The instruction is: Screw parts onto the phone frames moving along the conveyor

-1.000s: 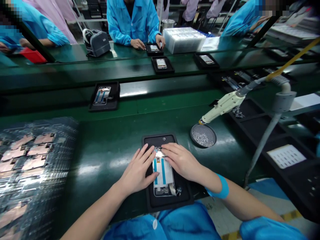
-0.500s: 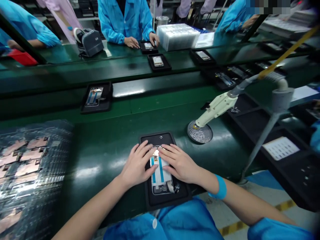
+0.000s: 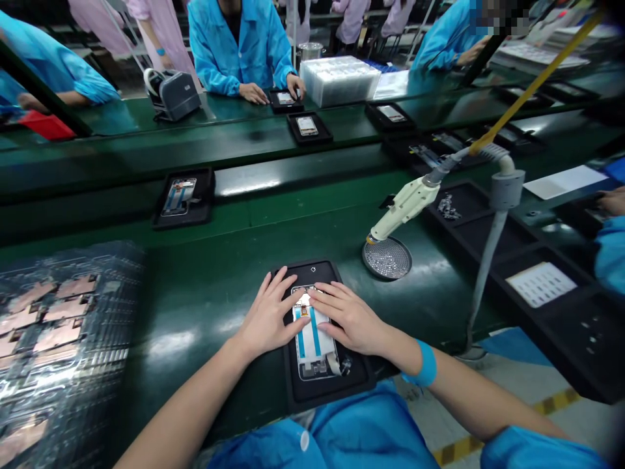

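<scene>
An opened phone frame (image 3: pixel 312 342) with two blue strips lies in a black tray (image 3: pixel 336 387) on the green bench in front of me. My left hand (image 3: pixel 267 318) rests flat on the tray's left side, fingers stretched out, its thumb against the phone's left edge. My right hand (image 3: pixel 349 316) lies over the phone's upper right, fingers extended and pressing on its top part. A blue band (image 3: pixel 428 365) circles my right wrist. Neither hand grips anything.
A cream electric screwdriver (image 3: pixel 403 207) hangs over a round screw dish (image 3: pixel 388 259) to the right. Stacked clear trays with copper parts (image 3: pixel 53 326) sit at left. Another phone tray (image 3: pixel 183 197) lies on the conveyor. Black bins (image 3: pixel 541 286) line the right. People in blue coats work opposite.
My view has tilted slightly, so the scene shifted up and left. Both hands slid a little toward me along the phone, with the right fingers now lower on its top part.
</scene>
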A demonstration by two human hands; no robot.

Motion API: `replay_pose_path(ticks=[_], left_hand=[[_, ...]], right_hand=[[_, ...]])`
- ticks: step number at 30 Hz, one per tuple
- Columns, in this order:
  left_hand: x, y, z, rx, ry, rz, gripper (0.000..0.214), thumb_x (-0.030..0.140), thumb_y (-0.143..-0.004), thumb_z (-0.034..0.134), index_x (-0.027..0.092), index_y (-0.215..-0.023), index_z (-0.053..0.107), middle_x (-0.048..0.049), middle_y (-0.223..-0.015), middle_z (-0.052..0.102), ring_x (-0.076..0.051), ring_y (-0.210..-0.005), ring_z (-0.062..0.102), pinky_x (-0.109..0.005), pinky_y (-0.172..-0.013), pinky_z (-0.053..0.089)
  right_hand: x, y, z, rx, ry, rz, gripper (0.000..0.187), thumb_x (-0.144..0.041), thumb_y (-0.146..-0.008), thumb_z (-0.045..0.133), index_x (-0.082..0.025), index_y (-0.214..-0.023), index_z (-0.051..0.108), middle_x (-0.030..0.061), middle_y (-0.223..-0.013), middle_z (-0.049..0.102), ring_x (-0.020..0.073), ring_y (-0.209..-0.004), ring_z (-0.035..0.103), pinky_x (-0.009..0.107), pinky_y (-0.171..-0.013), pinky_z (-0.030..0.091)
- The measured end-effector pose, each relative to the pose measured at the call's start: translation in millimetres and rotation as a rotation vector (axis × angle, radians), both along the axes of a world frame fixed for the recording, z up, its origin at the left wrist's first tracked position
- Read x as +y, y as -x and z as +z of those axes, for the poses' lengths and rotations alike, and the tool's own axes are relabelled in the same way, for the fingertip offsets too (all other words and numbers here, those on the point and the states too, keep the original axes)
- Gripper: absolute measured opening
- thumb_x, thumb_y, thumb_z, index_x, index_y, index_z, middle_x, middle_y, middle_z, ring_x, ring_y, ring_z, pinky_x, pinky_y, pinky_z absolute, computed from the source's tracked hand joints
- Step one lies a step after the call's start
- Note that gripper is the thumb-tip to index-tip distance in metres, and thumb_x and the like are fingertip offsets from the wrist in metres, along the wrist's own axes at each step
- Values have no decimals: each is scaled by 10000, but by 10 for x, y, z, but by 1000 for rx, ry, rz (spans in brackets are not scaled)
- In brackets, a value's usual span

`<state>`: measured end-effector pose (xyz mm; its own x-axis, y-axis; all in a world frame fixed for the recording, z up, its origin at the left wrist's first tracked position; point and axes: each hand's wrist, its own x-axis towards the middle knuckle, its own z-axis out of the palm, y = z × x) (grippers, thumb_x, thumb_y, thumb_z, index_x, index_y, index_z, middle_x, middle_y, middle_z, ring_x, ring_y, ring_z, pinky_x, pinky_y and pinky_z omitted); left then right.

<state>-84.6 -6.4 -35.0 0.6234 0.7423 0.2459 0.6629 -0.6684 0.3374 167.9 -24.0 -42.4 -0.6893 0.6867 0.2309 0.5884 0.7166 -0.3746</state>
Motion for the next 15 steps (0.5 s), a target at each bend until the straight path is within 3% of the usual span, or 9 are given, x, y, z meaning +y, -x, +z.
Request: replay_pose_path(ticks=[6,9,10,12,14,15], left_hand=[[-36,-55,60,115,-21,51,464,455,-986,569,194,-1365,631,-173,-1520,508,-381,-1521,287,-652,-1181,319],[-71,-36,51,139,-10,82,467,465,-1002,532,217,-1389,616,-152,-1539,496,-380,-1508,317,-661,-1151,364],[-78,-24,35,133,-3,91,466,470,-1005,523,228,-1393,613,-142,-1549,487,-380,-1506,322,-662,-1141,380],[-74,-18,-8,101,8,108,461,479,-1008,511,237,-1385,623,-130,-1556,481,-378,-1503,331,-650,-1129,409],[-39,-58,-53,55,8,121,457,477,-1010,504,220,-1360,646,-138,-1539,500,-377,-1495,346,-623,-1129,428],[-10,-100,-71,34,6,126,456,473,-1011,502,209,-1348,657,-145,-1527,512,-378,-1491,354,-611,-1132,433]], right_hand=[[-3,31,-6,45,-3,15,503,-318,-978,580,-174,-1456,518,139,-1481,558,333,-1429,459,611,-1141,425],[30,-35,59,263,-92,-21,404,-260,-981,577,-205,-1381,575,118,-1376,645,275,-1324,573,514,-1099,501],[67,-97,93,377,-169,-117,372,-225,-976,574,-224,-1348,595,108,-1342,660,253,-1288,599,483,-1088,513],[208,-285,180,606,-387,-459,380,-197,-952,594,-256,-1327,599,104,-1362,621,250,-1305,576,493,-1116,484],[446,-527,286,764,-556,-828,522,-272,-905,673,-278,-1405,523,120,-1480,499,301,-1410,466,578,-1165,402],[595,-647,342,813,-554,-937,657,-334,-869,721,-281,-1464,448,133,-1532,434,322,-1445,419,602,-1168,385]])
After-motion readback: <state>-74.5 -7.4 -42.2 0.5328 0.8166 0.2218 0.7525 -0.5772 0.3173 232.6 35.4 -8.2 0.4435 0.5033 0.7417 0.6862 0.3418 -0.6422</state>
